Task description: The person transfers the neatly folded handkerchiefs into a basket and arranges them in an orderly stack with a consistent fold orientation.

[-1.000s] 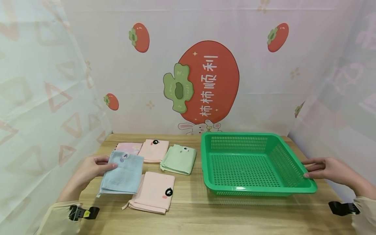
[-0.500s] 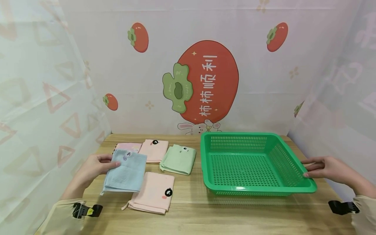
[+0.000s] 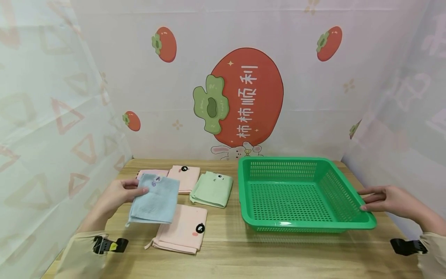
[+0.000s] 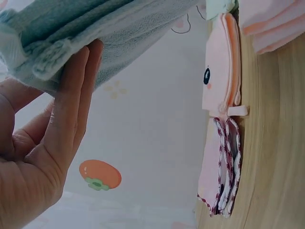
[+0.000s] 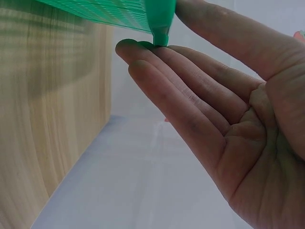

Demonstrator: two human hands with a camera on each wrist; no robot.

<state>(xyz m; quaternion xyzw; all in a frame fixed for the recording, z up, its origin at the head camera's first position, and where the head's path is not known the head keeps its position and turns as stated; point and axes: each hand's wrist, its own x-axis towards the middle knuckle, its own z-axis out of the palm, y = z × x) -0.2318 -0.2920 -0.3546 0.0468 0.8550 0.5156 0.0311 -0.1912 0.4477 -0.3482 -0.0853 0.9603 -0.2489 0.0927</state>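
My left hand (image 3: 120,197) pinches a folded light blue towel (image 3: 156,201) by its left edge, thumb on top and fingers beneath. The towel hangs in the air over a folded pink towel (image 3: 184,228) and overlaps it in the head view. From the left wrist view, the blue towel's layered underside (image 4: 119,43) shows above the fingers. On the right, my right hand (image 3: 386,199) grips the right rim of a green plastic basket (image 3: 306,225). In the right wrist view its fingers (image 5: 181,95) lie under the rim, with the thumb on the other side.
Behind the blue towel lie a pink patterned towel (image 4: 209,176), another pink towel (image 3: 184,179) and a light green towel (image 3: 213,190), all folded. White printed cloth walls (image 3: 299,128) enclose the wooden table (image 3: 223,255) at the back and sides.
My left hand has moved right and slightly upward with the blue towel, now covering more of the towels behind it. The right hand and basket have stayed in place.
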